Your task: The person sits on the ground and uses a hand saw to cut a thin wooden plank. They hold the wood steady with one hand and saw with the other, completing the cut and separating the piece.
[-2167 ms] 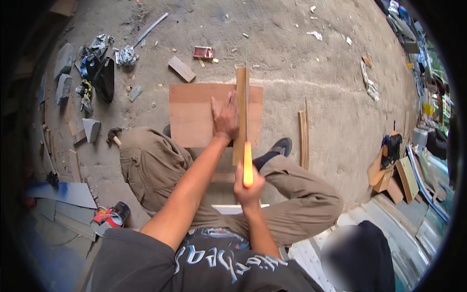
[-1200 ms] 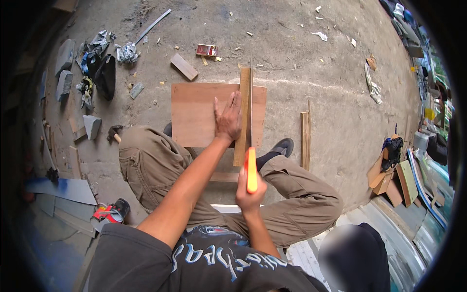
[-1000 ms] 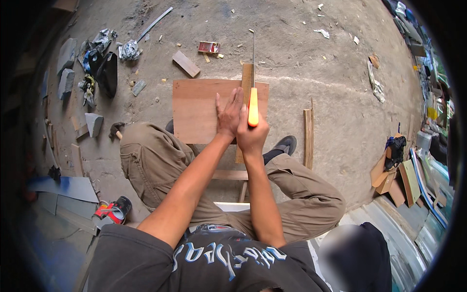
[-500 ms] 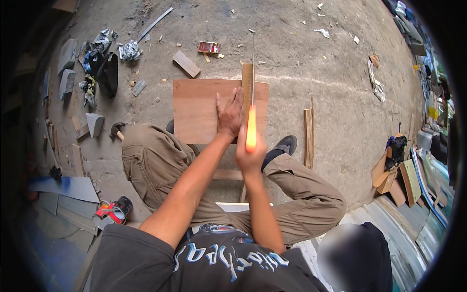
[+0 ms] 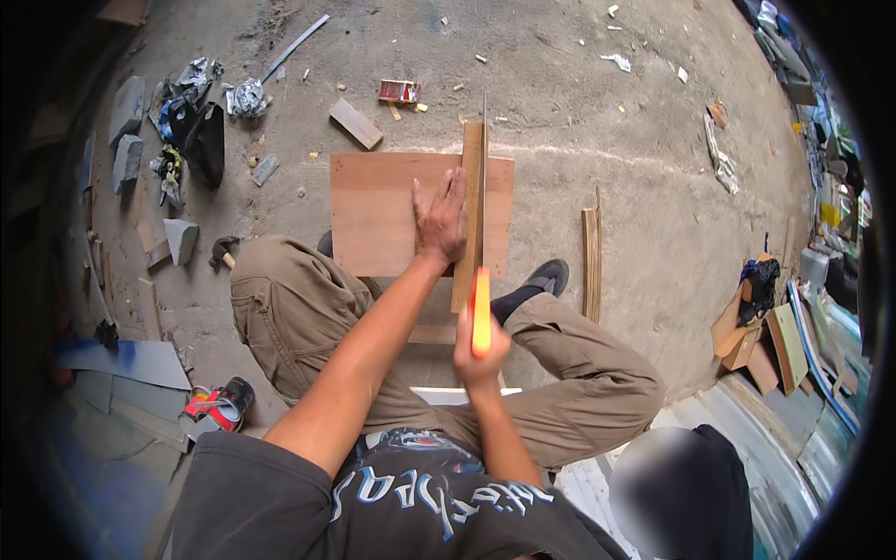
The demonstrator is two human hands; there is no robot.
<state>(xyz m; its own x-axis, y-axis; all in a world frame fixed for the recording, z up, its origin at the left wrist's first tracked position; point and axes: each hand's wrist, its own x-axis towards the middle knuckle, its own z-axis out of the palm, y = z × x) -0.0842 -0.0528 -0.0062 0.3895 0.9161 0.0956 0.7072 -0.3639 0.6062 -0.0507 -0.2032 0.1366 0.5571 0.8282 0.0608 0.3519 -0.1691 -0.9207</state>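
A wide wooden board (image 5: pixel 378 210) lies level in front of me, and a narrow wood strip (image 5: pixel 473 196) runs lengthwise across its right part. My left hand (image 5: pixel 441 219) presses flat on the board, fingers stretched forward, its edge against the strip. In my right hand (image 5: pixel 483 350) is the orange handle of a handsaw (image 5: pixel 482 313), gripped close to my body. The thin blade points away from me along the strip's right edge. From above I cannot tell how deep the blade sits in the wood.
My feet and bent knees flank the board. A hammer (image 5: pixel 224 252) lies by my left knee, with a tin can (image 5: pixel 229 401) nearer. Wood strips (image 5: pixel 592 266) lie to the right, a wood block (image 5: pixel 356 124) beyond the board. Stone pieces (image 5: pixel 129 161) and crumpled foil (image 5: pixel 247 98) are far left.
My right hand has drawn the saw back toward my body, uncovering the near end of the wood strip. My left hand has stayed in place on the board.
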